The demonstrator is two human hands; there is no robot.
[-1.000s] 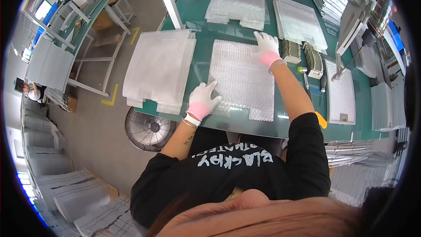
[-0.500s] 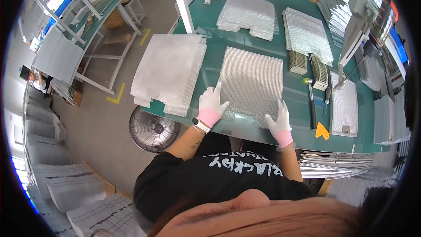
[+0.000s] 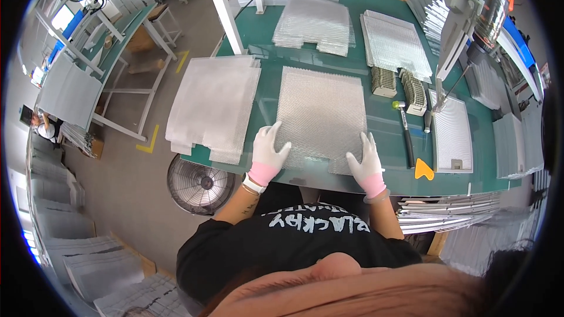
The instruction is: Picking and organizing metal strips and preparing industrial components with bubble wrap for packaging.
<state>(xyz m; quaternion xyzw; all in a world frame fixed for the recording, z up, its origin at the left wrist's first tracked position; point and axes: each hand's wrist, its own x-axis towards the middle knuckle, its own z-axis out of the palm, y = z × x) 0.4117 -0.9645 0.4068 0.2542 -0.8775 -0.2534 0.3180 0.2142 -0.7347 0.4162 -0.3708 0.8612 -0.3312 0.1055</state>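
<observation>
A silvery metal mesh sheet (image 3: pixel 322 111) with a notch in its near edge lies flat before me, perhaps with others under it. My left hand (image 3: pixel 269 150), in a white glove with a pink cuff, rests at its near left corner, thumb spread from the fingers. At the near right corner is my right hand (image 3: pixel 365 161), gloved alike, with fingers stretched along the side edge and the thumb over the mesh. Neither hand is wrapped round anything. Left of the sheet is a stack of pale mesh sheets (image 3: pixel 214 105), overhanging the table's near edge.
On the green table (image 3: pixel 385 141) are a hammer (image 3: pixel 405 132), a screwdriver (image 3: pixel 427 122), a yellow scraper (image 3: pixel 423 169), blocks of small parts (image 3: pixel 413 91) and a framed mesh panel (image 3: pixel 453 135). An orange power driver (image 3: pixel 490 17) hangs at right. A floor fan (image 3: pixel 202 184) stands at left.
The view has swung a little, so the table appears shifted left. My left hand's fingers have drawn slightly closer together at the sheet's edge; the right hand stays at its corner.
</observation>
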